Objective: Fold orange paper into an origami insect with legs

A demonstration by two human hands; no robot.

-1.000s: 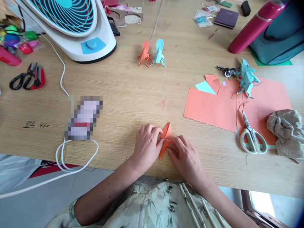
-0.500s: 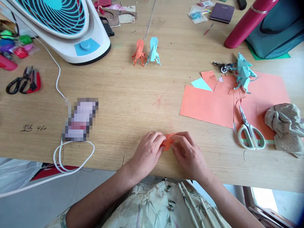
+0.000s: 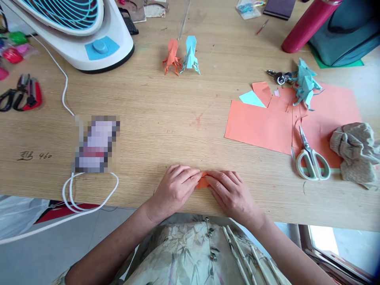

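Note:
A small folded piece of orange paper (image 3: 203,182) lies at the table's near edge, mostly covered by my fingers. My left hand (image 3: 177,189) grips its left side, fingers pressed together. From the right, my right hand (image 3: 233,194) has its fingertips pressed down on the same paper, close to the left fingertips. Farther back stand two origami figures side by side, an orange one (image 3: 172,57) and a light blue one (image 3: 190,55). Scissors with white handles (image 3: 312,164) rest to the right, partly on orange paper sheets (image 3: 258,126).
A teal origami figure (image 3: 306,85) sits on the sheets beside keys (image 3: 280,77). A crumpled cloth (image 3: 354,152) lies far right, a pink bottle (image 3: 308,27) behind. On the left are a fan (image 3: 109,51), a blurred phone (image 3: 96,144), a white cable (image 3: 114,192) and black-and-red cutters (image 3: 28,95).
Both hands have shifted slightly left with the orange paper, and it now sits lower and flatter against the table. My right fingers went from a raised pinch to pressing down. The view tilted slightly.

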